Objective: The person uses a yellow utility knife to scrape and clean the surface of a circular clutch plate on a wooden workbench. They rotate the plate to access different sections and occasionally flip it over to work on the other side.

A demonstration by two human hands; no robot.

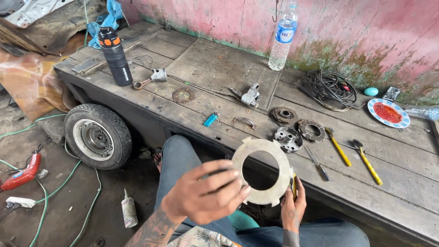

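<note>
Our left hand point(208, 194) grips a pale notched ring plate point(264, 171) by its nine o'clock edge, fingers closed on it; our right hand point(292, 208) pinches its four o'clock edge. Beyond, at twelve o'clock on the wooden desk point(206, 68), lie a clutch hub point(289, 138) and two yellow-handled tools point(352, 153).

The left hand point(206, 194) is raised palm down, fingers spread and curled in a pinch, forearm tattooed. The right hand point(292, 206) sits lower, fingers upright and closed in a grip.
</note>
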